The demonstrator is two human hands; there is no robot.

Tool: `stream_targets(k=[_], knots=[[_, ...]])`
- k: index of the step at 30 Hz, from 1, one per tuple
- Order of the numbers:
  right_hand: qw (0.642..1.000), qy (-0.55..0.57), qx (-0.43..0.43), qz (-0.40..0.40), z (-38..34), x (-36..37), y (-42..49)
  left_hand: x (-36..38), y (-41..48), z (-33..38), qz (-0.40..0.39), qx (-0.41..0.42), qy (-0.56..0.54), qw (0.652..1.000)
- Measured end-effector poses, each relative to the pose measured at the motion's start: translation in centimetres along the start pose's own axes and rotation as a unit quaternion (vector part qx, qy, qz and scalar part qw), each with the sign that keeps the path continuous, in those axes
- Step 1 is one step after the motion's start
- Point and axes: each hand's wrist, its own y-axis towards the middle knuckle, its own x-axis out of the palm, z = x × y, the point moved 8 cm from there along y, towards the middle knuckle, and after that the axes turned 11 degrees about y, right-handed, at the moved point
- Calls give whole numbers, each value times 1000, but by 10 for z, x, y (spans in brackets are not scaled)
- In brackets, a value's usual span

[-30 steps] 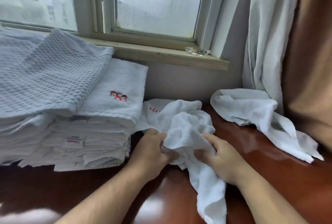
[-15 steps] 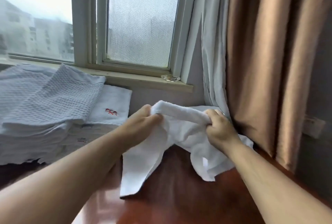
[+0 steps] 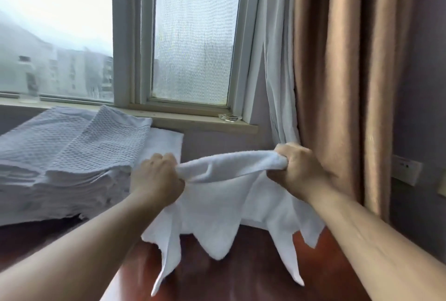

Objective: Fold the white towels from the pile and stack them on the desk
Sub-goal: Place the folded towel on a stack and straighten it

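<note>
Head view shows us both hands raised in front of the window, each gripping the upper edge of one white towel (image 3: 224, 194). Our left hand (image 3: 158, 176) has its fingers curled tightly round a bunched corner, and our right hand (image 3: 295, 168) does the same with the opposite end, so the top edge runs taut between the two fists. Below our hands the towel hangs in uneven folds, its pointed corners dangling above the red-brown tabletop (image 3: 241, 276); we cannot tell whether the lowest tips touch the wood. To the left of our left hand stands the stack of folded towels (image 3: 62, 189) on the tabletop, many layers deep, with a waffle-weave towel (image 3: 79, 141) lying on top and a smoother white towel (image 3: 166, 141) showing just beyond our left knuckles. Beyond and above our hands is the window sill (image 3: 193, 122), and on it, between our two hands as we see it, sits a small clear glass dish (image 3: 229, 117); what it contains, if anything, is too small for us to make out. Far off to the left on the same sill is a clear glass (image 3: 29, 88), blurred. Just behind our right hand hang a white sheer curtain (image 3: 277, 71) and, beside it, a tan curtain (image 3: 342, 71).
</note>
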Motion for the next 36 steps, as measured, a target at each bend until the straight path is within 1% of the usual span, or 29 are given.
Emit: stream_targets(k=[1,2,3,4,5,6,7,8,9,10,12,13,14,16,18,20,22,23,24,25,26,27,28,30,32,33,34,35,36], knots=[[997,-38,15,-70,6,10,-3,21,-4,-13,-66,-17,-15,998],[988,-80,35,-127,14,20,-9,43,-11,-22,-134,-26,-66,988],[981,-97,63,-158,24,27,-17,61,-21,-27,-195,-40,-153,968],[977,-79,98,-170,31,33,-25,74,-35,-26,-251,-57,-262,930],[976,-29,129,-173,35,41,-35,82,-46,-20,-290,-74,-374,878],[972,29,155,-176,35,51,-42,85,-52,-15,-307,-92,-458,829],[965,80,168,-185,32,63,-49,85,-55,-10,-318,-104,-511,792],[956,115,171,-207,23,76,-54,83,-56,-5,-331,-103,-536,769],[942,144,175,-247,16,92,-62,78,-56,3,-348,-76,-546,758],[922,166,181,-299,7,110,-72,68,-56,14,-367,-25,-549,751],[889,151,188,-390,-6,139,-95,45,-59,36,-392,98,-541,737],[883,126,198,-407,-6,149,-104,35,-61,43,-394,139,-538,732],[883,115,209,-404,-5,156,-110,28,-62,46,-388,161,-533,734],[899,136,201,-365,-8,165,-112,24,-66,46,-378,170,-534,737],[914,144,183,-332,-12,169,-112,32,-75,43,-379,168,-554,722],[918,137,194,-319,-10,172,-117,42,-86,35,-349,169,-566,728],[922,109,223,-296,-4,172,-122,52,-100,26,-322,186,-542,753],[923,113,245,-273,-1,170,-122,60,-110,21,-328,203,-504,773],[918,137,276,-248,2,166,-122,72,-120,16,-344,236,-433,799],[907,168,311,-230,5,164,-122,84,-128,8,-353,262,-326,837],[896,180,337,-225,8,161,-124,94,-131,-6,-340,262,-209,879],[891,178,347,-231,10,159,-123,98,-132,-17,-327,246,-137,902],[889,171,349,-241,11,156,-123,97,-133,-25,-323,223,-133,910],[889,160,337,-266,13,153,-120,94,-136,-33,-340,174,-215,899],[883,130,313,-325,10,147,-113,83,-134,-36,-332,123,-299,886],[872,112,307,-364,9,143,-111,77,-132,-39,-340,83,-363,863],[860,92,304,-399,7,138,-109,74,-130,-43,-359,29,-424,831],[849,82,304,-424,7,132,-106,72,-129,-45,-384,-18,-465,797],[837,90,308,-443,5,126,-103,66,-128,-44,-403,-41,-497,768]])
